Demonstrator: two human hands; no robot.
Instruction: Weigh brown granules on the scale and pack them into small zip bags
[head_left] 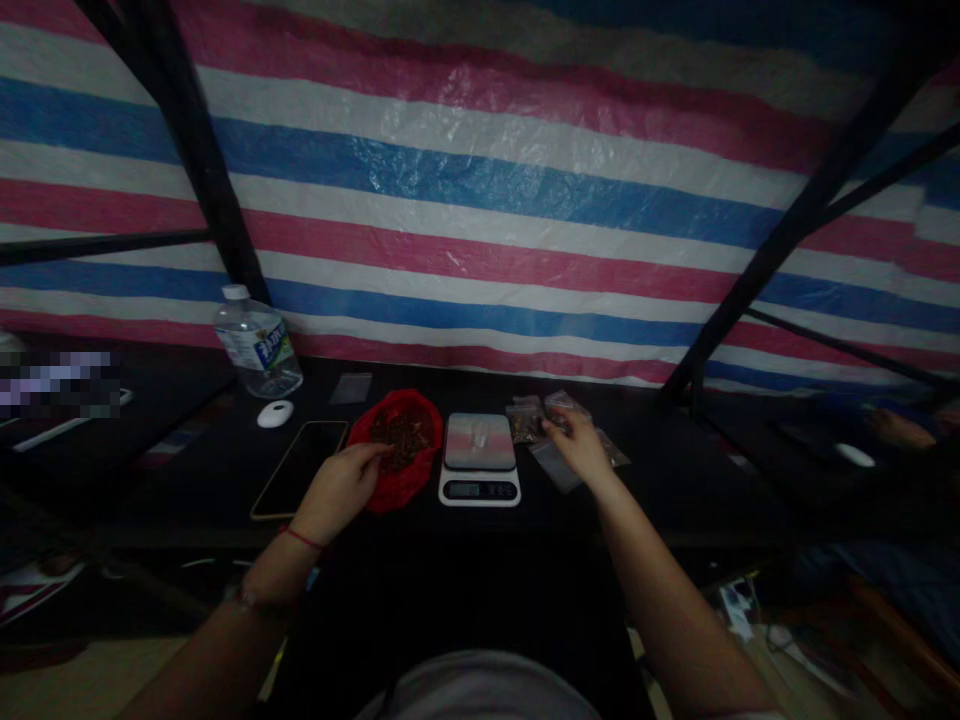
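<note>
Toward the near edge of the black table [675, 480], loose brown pieces [405, 428] are left in the red bag [397, 490], its left rim overlapped by the left hand [341, 485]. Right of the scale [480, 485], small bags [525, 422], some seemingly already filled, are covered partly by the right hand [577, 448]. Neither grip can be told.
</note>
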